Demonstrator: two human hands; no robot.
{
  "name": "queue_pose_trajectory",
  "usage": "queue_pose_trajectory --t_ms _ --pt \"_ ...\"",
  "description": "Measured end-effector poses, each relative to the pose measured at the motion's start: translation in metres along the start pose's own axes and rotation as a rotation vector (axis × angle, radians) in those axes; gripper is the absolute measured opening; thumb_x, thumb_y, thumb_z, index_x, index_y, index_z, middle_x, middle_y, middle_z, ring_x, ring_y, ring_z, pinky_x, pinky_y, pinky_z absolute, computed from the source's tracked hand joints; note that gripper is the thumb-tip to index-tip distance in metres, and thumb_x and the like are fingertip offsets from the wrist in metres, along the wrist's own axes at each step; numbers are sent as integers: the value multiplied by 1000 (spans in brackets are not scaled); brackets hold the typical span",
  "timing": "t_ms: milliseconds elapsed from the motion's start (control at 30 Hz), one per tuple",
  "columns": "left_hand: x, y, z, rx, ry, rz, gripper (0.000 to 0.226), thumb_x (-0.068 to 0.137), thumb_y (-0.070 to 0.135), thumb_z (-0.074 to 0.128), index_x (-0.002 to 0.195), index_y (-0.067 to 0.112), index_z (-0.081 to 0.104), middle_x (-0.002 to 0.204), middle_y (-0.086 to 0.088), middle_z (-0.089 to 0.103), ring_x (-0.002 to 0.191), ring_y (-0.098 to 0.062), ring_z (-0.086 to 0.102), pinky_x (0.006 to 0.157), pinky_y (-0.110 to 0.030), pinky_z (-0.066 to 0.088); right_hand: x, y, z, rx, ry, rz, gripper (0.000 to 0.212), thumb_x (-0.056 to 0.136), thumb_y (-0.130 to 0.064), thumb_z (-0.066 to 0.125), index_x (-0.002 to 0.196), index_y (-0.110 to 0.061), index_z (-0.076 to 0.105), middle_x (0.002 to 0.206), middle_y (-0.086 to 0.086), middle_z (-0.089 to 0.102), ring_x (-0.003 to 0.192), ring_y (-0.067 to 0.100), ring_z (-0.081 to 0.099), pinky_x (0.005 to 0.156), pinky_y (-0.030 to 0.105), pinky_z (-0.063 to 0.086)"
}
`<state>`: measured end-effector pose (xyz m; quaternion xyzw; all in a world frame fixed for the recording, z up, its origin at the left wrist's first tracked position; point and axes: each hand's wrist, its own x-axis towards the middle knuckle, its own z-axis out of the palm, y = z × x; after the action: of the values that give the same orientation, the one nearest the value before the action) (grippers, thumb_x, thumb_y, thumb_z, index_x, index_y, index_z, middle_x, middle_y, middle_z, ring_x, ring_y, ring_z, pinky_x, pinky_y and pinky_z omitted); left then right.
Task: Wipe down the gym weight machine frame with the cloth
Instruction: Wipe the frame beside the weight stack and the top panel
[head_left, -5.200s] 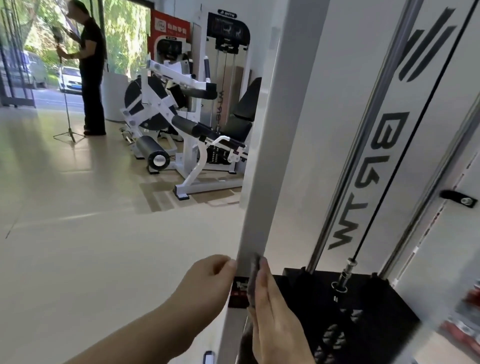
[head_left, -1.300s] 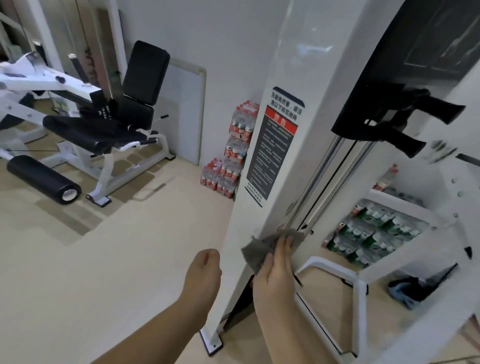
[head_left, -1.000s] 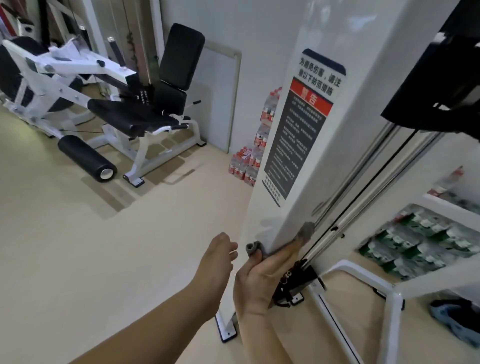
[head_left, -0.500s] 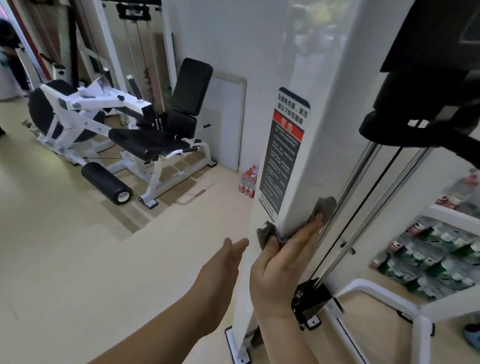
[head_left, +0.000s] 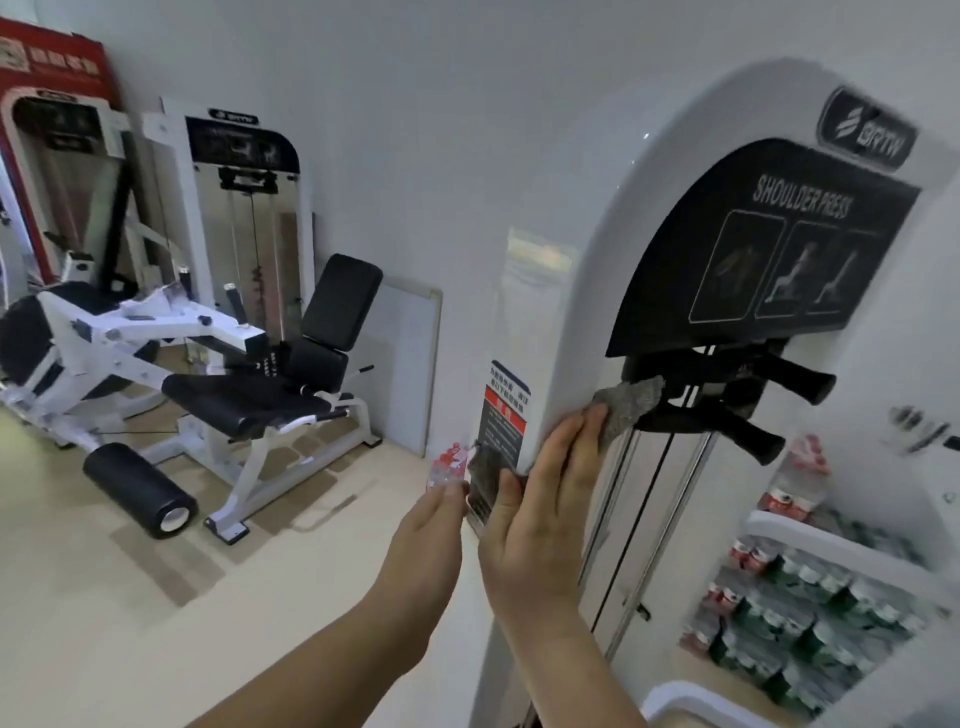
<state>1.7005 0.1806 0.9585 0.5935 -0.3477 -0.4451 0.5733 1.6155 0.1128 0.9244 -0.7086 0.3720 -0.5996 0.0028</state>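
A white leg machine with a black padded seat (head_left: 249, 400) and a black foam roller (head_left: 140, 488) stands far left; shrink-wrapped packs of bottles (head_left: 789, 613) are stacked at the right, blurred; black rubber-gripped handles (head_left: 748, 415) jut out just right of the cloth, above chrome guide rods (head_left: 618, 519). The red and dark warning label (head_left: 505, 410) is partly covered at its foot, its print unreadable. The grey knitted cloth (head_left: 628, 402) wraps the near corner of the glossy white upright frame post (head_left: 540, 312), an end showing on each side; the right hand (head_left: 540, 514) lies flat on it, fingers straight, pressing; the left hand (head_left: 431, 535), relaxed and holding nothing, hovers beside the post's left face.
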Motion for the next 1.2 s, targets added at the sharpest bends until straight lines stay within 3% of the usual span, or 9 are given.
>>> queue_pose_trajectory --t_ms 200,400,567,733,867,967,1033,1100,1200 --pt "-2 39 1 32 44 144 32 110 30 34 94 35 61 98 25 61 86 17 52 69 -8 36 17 1 -11 51 -15 -50 74 107 -33 35 162 -17 -11 171 12 -9 158 32 -2 123 49 17" --pt "4 103 5 -5 12 329 33 108 34 36 101 32 69 97 16 72 87 5 64 84 -29 50 102 -32 -29 -154 73 -221 68 104 -23 39 158 6 9 169 22 1 156 43 -3 127 51 2" --pt "1 84 3 64 70 398 22 106 25 48 115 35 65 119 24 62 109 13 55 91 -7 42 58 -20 -23 -205 75 -224 66 105 -24 38 161 -3 10 171 15 8 156 36 15 117 51 34" --pt "-5 69 -12 4 -164 517 27 95 29 58 112 42 74 115 11 74 109 -5 67 91 -19 51 58 -56 -42 141 -80 -118 54 109 -45 30 161 -40 16 165 -16 19 148 -9 20 109 -1 22" --pt "-1 89 -2 -234 -360 303 49 93 58 56 139 38 53 152 6 50 128 -6 55 105 -23 47 73 -87 -64 532 -322 99 61 101 -51 48 157 -50 24 156 -36 34 143 -8 37 113 22 42" --pt "-4 93 1 -247 -143 404 53 93 56 61 143 48 46 138 17 60 123 -2 59 107 -32 50 99 -100 -71 583 -512 132 90 70 -99 35 147 -53 33 146 -37 47 137 -11 43 112 21 42" --pt "0 103 -7 -239 53 479 33 104 37 50 136 45 52 126 15 68 111 -2 66 99 -32 55 118 -115 -78 426 -582 18 71 77 -93 37 137 -56 47 133 -33 61 123 -13 55 94 11 49" --pt "17 121 -20 -128 152 530 33 105 36 46 138 41 50 134 10 63 119 -10 62 108 -40 47 144 -124 -90 165 -307 -186 41 101 -56 46 132 -37 65 125 -21 70 119 -5 62 95 21 53" --pt "43 150 -32 31 200 563 41 106 39 39 147 31 43 141 13 49 136 -20 46 116 -41 35 184 -97 -95 -251 76 -420 43 105 -29 43 138 -10 62 147 4 57 146 17 43 117 46 39"
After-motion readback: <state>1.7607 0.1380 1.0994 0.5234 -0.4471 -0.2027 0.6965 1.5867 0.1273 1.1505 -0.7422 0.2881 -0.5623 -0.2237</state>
